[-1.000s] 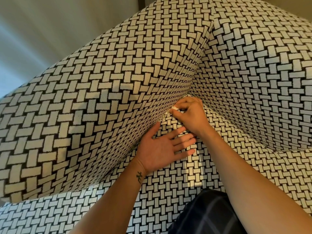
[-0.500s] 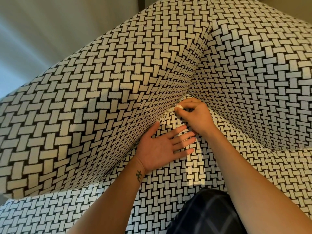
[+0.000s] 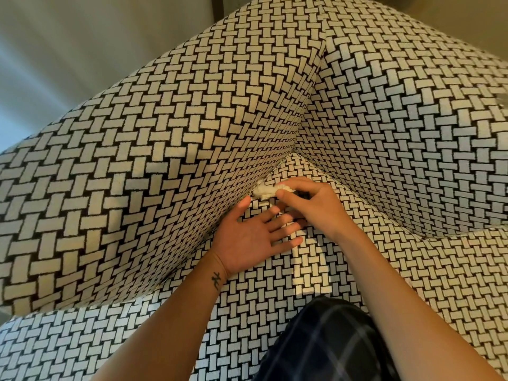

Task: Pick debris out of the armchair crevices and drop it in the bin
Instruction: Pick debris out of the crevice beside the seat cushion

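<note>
Knee in dark plaid cloth (image 3: 324, 342), nearest us, well below the grip. Left hand (image 3: 253, 239): palm up, fingers straight, lying slack on the seat cushion (image 3: 275, 312) of black-and-cream basket-weave fabric, just beneath the grip and holding nothing. Right hand (image 3: 313, 204): thumb and curled fingers nipping one end of a crumpled white wad (image 3: 263, 190) of tissue-like paper. Wad: its free end sits at the mouth of the crevice (image 3: 280, 167) between cushion and matching padded armrest (image 3: 165, 174), just left of the grip; whether it is wholly free we cannot tell. We judge it light, soft, apt to tear; we would take it deep in the bulk, not by a corner. Backrest (image 3: 412, 133) rises beyond the grip. Bin: not seen.
</note>
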### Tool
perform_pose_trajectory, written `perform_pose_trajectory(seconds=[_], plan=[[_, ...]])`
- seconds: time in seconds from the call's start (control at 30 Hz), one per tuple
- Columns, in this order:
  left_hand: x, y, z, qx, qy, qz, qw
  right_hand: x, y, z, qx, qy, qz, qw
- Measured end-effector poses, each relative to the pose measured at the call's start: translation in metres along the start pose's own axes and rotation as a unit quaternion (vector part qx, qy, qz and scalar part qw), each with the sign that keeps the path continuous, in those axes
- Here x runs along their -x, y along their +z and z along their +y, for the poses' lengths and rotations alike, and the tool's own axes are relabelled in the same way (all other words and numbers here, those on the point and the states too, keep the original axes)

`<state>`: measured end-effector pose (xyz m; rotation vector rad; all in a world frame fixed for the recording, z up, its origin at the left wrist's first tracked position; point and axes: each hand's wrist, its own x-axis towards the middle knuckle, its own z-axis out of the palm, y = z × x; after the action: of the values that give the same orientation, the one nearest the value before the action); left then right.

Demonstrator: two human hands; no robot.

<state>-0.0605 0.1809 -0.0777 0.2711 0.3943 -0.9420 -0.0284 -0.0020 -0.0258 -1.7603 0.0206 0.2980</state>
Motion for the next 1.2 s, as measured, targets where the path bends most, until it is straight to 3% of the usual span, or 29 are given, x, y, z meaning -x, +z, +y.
perform_pose_trajectory(seconds=[0.3, 0.5, 0.7, 0.8, 0.9, 1.07, 1.2], plan=[[0.0, 0.002, 0.0, -0.047, 0.038, 0.008, 0.998, 0.019, 0.008, -0.005, 0.178, 0.02, -0.143, 0.973], [0.014, 0.023, -0.005, -0.016, 0.059, 0.059, 0.996, 0.018, -0.001, -0.026, 0.054, 0.088, -0.085, 0.991], [0.035, 0.022, -0.005, 0.023, 0.098, 0.092, 0.991, -0.008, 0.004, -0.023, 0.179, 0.035, -0.007, 0.983], [0.047, 0.014, -0.001, 0.02, 0.115, 0.114, 0.987, -0.029, 0.018, -0.015, 0.318, 0.018, -0.032, 0.947], [0.045, 0.008, -0.002, -0.015, 0.108, 0.117, 0.987, -0.044, 0.028, -0.009, 0.471, 0.003, -0.061, 0.88], [0.037, -0.002, 0.003, -0.007, 0.076, 0.073, 0.994, -0.064, 0.027, -0.013, 0.578, 0.001, -0.115, 0.808], [0.034, -0.009, 0.003, -0.039, 0.061, 0.052, 0.996, -0.075, 0.032, -0.011, 0.556, 0.041, -0.133, 0.82]])
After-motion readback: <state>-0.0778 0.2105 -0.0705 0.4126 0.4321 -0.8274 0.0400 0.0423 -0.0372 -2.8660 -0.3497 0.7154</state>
